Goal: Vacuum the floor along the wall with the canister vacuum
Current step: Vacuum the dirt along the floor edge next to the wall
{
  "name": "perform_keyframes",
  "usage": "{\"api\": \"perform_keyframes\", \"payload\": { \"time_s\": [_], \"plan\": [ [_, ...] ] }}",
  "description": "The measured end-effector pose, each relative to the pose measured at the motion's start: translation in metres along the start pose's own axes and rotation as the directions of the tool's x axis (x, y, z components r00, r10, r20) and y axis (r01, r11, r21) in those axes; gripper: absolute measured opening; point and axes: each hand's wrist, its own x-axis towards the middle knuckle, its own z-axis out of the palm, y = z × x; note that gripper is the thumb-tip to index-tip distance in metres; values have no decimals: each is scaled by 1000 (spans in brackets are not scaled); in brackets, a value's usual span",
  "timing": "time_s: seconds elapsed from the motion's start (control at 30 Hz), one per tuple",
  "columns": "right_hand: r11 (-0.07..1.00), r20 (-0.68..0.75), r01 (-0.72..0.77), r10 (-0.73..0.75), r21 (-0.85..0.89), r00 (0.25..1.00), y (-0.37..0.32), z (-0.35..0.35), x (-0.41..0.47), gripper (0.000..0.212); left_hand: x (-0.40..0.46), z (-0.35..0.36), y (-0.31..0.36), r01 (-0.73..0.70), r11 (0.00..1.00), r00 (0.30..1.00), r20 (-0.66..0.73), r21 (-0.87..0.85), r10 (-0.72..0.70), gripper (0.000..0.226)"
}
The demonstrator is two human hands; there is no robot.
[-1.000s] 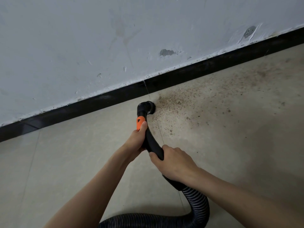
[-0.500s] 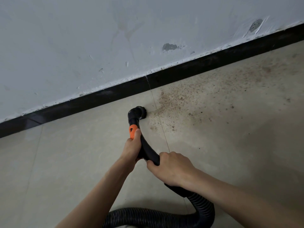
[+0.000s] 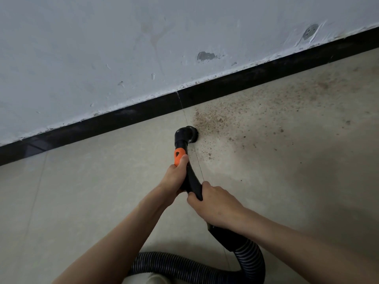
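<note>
Two hands on the black vacuum wand (image 3: 192, 181): left hand (image 3: 175, 177) fingers wrapped just below the orange collar (image 3: 178, 155), right hand (image 3: 215, 203) clamped lower down. Nozzle (image 3: 189, 134) touches the beige tiled floor (image 3: 82, 191) near the black baseboard (image 3: 123, 117), brown dirt (image 3: 213, 119) at its 2 o'clock. Scuffed white wall (image 3: 102, 48) at 12. Ribbed hose (image 3: 205, 269) loops at 6.

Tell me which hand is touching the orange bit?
The left hand: its thumb rests on the orange collar of the black vacuum wand. The right hand grips lower down.
</note>
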Motion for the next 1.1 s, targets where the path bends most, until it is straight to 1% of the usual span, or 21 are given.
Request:
{"api": "perform_keyframes", "payload": {
  "time_s": [0.07, 0.2, 0.27, 0.37, 0.53, 0.6, 0.7, 0.77, 0.83, 0.87, 0.97, 1.03, 1.1],
  "plan": [
    [1000, -20, 18, -18, -25, 1000, -1, -2, 1, 44, 0, -3, 5, 26, 1000, 1000, 13, -15, -26, 34],
    [999, 36, 39, -38, -29, 999, -3, -8, 6, 48, 3, -13, 12, 40, 996, 998, -41, -78, -43, 42],
    [997, 59, 56, -53, -56, 997, -5, -7, 7, 47, 4, -17, 11, 31, 997, 995, -88, -68, -37, 43],
    [992, 57, 82, -77, -97, 995, -7, -2, 7, 47, 3, -25, 4, 11, 999, 991, -131, -40, -16, 42],
    [989, 69, 85, -77, -117, 995, -5, 10, 0, 44, -4, -28, -15, 23, 998, 994, -103, -62, -29, 41],
    [994, 88, 65, -57, -88, 995, -4, 11, -2, 43, -5, -27, -18, 19, 997, 996, -85, -78, -26, 40],
    [1000, 143, 22, -24, 14, 989, -2, 8, -3, 39, -6, -22, -16, 19, 998, 999, -36, -62, -21, 42],
    [991, 174, -8, -15, 131, 985, -1, 7, -5, 33, -6, -17, -14, 22, 999, 1000, 0, -42, -22, 44],
    [953, 204, -44, -19, 299, 979, 1, 8, -7, 24, -7, -11, -11, 22, 999, 999, 35, -24, -21, 44],
    [937, 207, -54, -20, 345, 978, 2, 8, -8, 22, -7, -9, -10, 20, 1000, 999, 51, -17, -19, 45],
    [943, 161, -50, -3, 328, 987, 3, 10, -7, 29, -8, -5, -9, 9, 1000, 998, 58, -9, -8, 47],
    [954, 148, -55, 11, 295, 989, 2, 12, -7, 39, -9, -4, -12, 1, 1000, 1000, 5, -6, -1, 48],
    [960, 180, -59, 9, 274, 984, 0, 12, -7, 45, -12, -6, -16, -3, 1000, 997, -71, -11, 3, 46]
  ]
}}
